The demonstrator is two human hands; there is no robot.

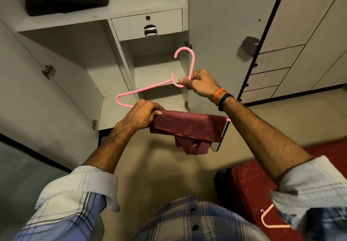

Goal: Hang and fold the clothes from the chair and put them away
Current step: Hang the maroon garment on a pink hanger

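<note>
A folded maroon cloth garment (189, 128) hangs over the lower bar of a pink plastic clothes hanger (148, 88), held in the air in front of the open white wardrobe (105, 75). The left hand (142, 114) grips the garment's left edge together with the hanger bar, fingers curled over the fold. The right hand (199, 84), above and to the right of the garment, pinches the hanger's neck just below the hook; it wears an orange band and a dark band at the wrist. Behind the hanger, inside the wardrobe, sit bare white shelves and a small locked drawer (148, 24) with a chrome handle. A second, paler pink hanger (268, 220) lies on a red surface (249, 182) well below and right of the garment.
</note>
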